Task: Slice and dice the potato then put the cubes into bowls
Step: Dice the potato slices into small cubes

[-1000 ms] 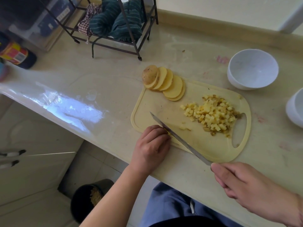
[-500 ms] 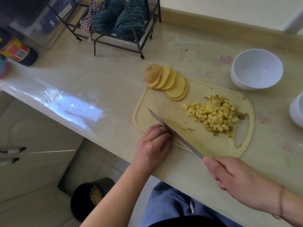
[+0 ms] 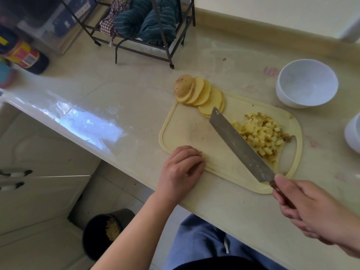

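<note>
A pale yellow cutting board [image 3: 187, 131] lies on the counter. A fan of potato slices [image 3: 198, 93] rests at its far left corner, with the skin-covered end piece on top. A heap of potato cubes [image 3: 263, 135] sits on the board's right half. My right hand [image 3: 311, 209] grips the dark handle of a cleaver [image 3: 239, 143], whose broad blade lies tilted, its flat side showing, against the left side of the cubes. My left hand [image 3: 181, 172] rests curled on the board's near left edge, holding nothing. A white bowl [image 3: 307, 82] stands beyond the board; a second bowl [image 3: 353, 133] shows at the right edge.
A black wire rack [image 3: 140, 26] holding green and checked cloths stands at the back. A labelled jar [image 3: 25, 55] lies at the far left. The counter edge runs diagonally near me; below it stands a dark bin [image 3: 105, 232] with peelings, beside cabinet doors.
The cleaver has swung right, away from my left hand, and turned flat-side up against the cube heap. My left hand stays at the board's near edge.
</note>
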Demonstrator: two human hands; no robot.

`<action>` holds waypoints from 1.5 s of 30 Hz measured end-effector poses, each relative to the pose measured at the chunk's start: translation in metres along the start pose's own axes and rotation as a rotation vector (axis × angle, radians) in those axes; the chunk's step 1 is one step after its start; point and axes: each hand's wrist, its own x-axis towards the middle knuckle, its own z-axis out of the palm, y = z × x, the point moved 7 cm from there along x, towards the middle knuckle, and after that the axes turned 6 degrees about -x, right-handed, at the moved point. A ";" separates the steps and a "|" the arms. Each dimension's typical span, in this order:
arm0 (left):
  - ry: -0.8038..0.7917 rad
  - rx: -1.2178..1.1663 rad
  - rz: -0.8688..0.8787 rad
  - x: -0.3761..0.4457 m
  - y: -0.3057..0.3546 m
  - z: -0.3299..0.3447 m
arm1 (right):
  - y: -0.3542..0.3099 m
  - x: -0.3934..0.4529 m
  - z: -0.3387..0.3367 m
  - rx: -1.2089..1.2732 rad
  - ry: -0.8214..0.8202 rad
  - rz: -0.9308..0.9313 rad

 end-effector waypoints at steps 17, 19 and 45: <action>-0.379 0.209 -0.022 0.034 0.012 0.011 | 0.001 -0.031 -0.012 0.076 0.017 -0.015; -0.421 0.242 -0.002 0.041 0.014 0.017 | -0.002 -0.039 -0.015 0.034 0.029 -0.028; -0.229 -0.216 -0.402 0.102 0.016 0.020 | -0.009 -0.070 -0.065 -1.116 0.532 -0.284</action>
